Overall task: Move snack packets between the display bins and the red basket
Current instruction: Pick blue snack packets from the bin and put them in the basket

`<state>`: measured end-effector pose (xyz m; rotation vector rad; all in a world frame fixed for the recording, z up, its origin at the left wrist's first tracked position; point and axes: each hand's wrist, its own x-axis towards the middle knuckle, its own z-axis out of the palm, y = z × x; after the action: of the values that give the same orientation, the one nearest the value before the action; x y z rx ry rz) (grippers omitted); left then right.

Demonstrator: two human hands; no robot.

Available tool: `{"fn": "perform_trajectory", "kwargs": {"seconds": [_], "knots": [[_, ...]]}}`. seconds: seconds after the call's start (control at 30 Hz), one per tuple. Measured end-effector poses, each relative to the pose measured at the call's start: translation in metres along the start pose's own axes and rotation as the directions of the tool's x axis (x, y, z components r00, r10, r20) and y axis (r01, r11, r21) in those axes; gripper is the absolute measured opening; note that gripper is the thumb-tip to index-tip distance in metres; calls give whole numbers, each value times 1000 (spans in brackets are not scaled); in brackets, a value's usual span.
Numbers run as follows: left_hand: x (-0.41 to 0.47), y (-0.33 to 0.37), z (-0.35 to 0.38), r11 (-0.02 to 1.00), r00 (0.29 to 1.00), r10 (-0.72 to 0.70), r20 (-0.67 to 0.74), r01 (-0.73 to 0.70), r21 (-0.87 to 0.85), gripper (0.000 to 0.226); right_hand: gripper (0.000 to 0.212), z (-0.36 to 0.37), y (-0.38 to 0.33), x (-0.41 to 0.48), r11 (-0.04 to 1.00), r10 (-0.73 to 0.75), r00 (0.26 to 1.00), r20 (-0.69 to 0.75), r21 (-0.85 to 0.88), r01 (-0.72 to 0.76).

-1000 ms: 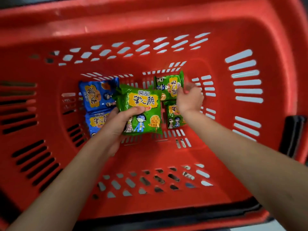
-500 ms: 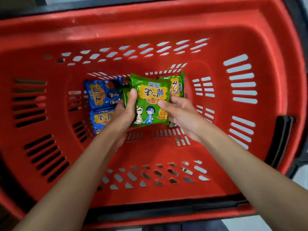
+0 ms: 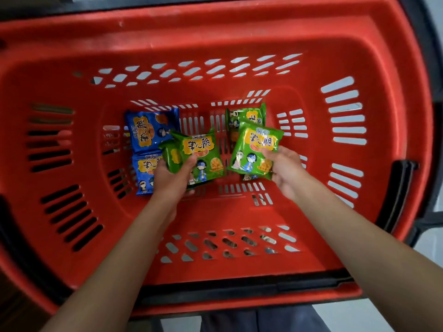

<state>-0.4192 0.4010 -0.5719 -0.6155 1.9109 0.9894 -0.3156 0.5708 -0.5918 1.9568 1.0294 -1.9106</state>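
Both my hands are down inside the red basket (image 3: 239, 37). My left hand (image 3: 171, 178) grips two green snack packets (image 3: 199, 154) stacked together, one partly behind the other. My right hand (image 3: 286, 170) holds a single green packet (image 3: 255, 149) by its lower right corner. Another green packet (image 3: 247, 116) lies on the basket floor behind it, half hidden. Two blue packets lie at the floor's left: one (image 3: 149, 129) farther away, one (image 3: 145, 171) closer, partly covered by my left hand.
The basket's slotted walls rise on all sides. A black handle (image 3: 398, 195) hangs at the right rim, and a black bar (image 3: 239, 287) runs along the near rim. Dark trousers (image 3: 259, 319) show below the basket. No display bins are in view.
A second ago my left hand held green packets while my right hand reached a packet on the floor. Now my right hand has lifted its own green packet, and the hands have drawn apart.
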Motion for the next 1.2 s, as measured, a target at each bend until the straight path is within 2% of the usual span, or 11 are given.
{"fn": "perform_trajectory", "kwargs": {"seconds": [0.13, 0.33, 0.5, 0.6, 0.7, 0.77, 0.83, 0.87, 0.97, 1.1, 1.2], "knots": [[3, -1, -10, 999, 1000, -1, -7, 1, -37, 39, 39, -7, 18, 26, 963, -77, 971, -225, -271, 14], [5, -3, -9, 1000, 1000, 4, 30, -4, -6, 44, 37, 0, 30, 43, 785, -218, 925, -311, -619, -24], [2, -5, -3, 999, 998, 13, 68, -11, -30, 40, 31, 10, 27, 36, 716, -244, 860, -449, -681, -153], [0, -5, -1, 999, 996, 26, 80, -23, -40, 35, 33, 15, 27, 19, 720, -331, 827, -454, -688, -89], [-2, -3, 2, 998, 995, 21, 101, -15, -60, 28, 22, 23, 24, -3, 860, -359, 873, -329, -481, 171], [-4, 0, 3, 998, 993, 20, 119, -12, -69, 19, 17, 28, 18, -22, 974, -163, 985, -61, -171, 150], [-6, 3, 4, 998, 988, 31, 154, -23, -52, 20, 24, 29, 15, -34, 984, -48, 972, 231, -154, 85], [-7, 4, 4, 999, 984, 42, 172, -35, -39, 21, 22, 29, 15, -36, 977, -42, 955, 293, -188, 100], [-10, 6, 5, 998, 974, 66, 216, -65, -12, 32, 24, 32, 21, -30, 983, -45, 963, 266, -159, 90], [-6, 4, 5, 998, 991, -11, 136, 19, -58, 22, 48, 32, 15, -10, 973, 103, 985, 138, 191, -129], [-3, 4, 4, 987, 995, -49, 81, 61, -146, 14, 19, 32, 4, 3, 945, 155, 979, 132, 270, -186]]}}
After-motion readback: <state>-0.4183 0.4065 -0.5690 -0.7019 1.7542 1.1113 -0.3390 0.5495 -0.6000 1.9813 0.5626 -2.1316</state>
